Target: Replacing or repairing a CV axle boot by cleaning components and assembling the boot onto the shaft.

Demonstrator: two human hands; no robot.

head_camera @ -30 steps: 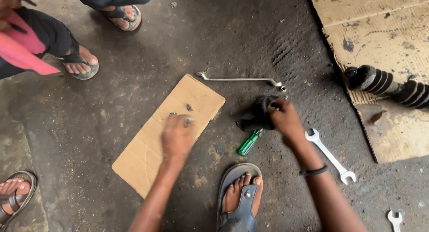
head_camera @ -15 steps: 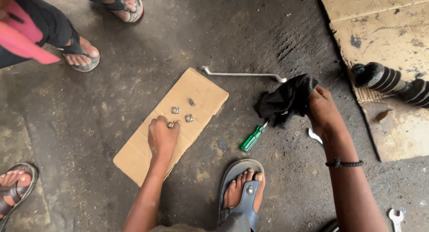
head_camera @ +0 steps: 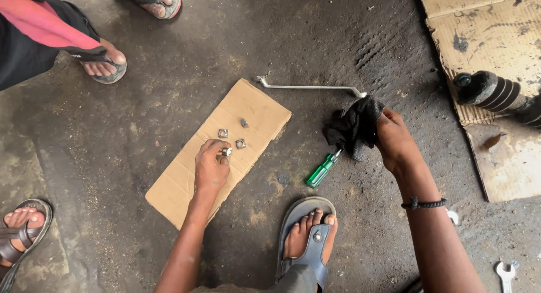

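Observation:
My left hand [head_camera: 211, 168] rests on a strip of brown cardboard [head_camera: 174, 186] and pinches a small metal nut [head_camera: 226, 152] between thumb and fingertips. Two square nuts [head_camera: 240, 143] and a small bolt [head_camera: 244, 123] lie on the cardboard just beyond it. My right hand [head_camera: 395, 139] grips a black rag [head_camera: 354, 125] lifted off the dark floor. Under the rag lies a green-handled screwdriver [head_camera: 321, 171]. A long double-ended ring spanner [head_camera: 307, 87] lies past the rag.
My sandalled foot [head_camera: 309, 236] is at the bottom centre. Other people's sandalled feet stand at the top left [head_camera: 104, 64] and the left edge [head_camera: 20, 234]. Dirty cardboard sheets [head_camera: 479, 28] and a black ribbed rubber boot [head_camera: 496, 93] lie at the right. A spanner [head_camera: 505, 273] sits at the bottom right.
My right hand has lifted the black rag off the floor and drawn it right. My left hand came back along the cardboard, leaving nuts there, and holds one.

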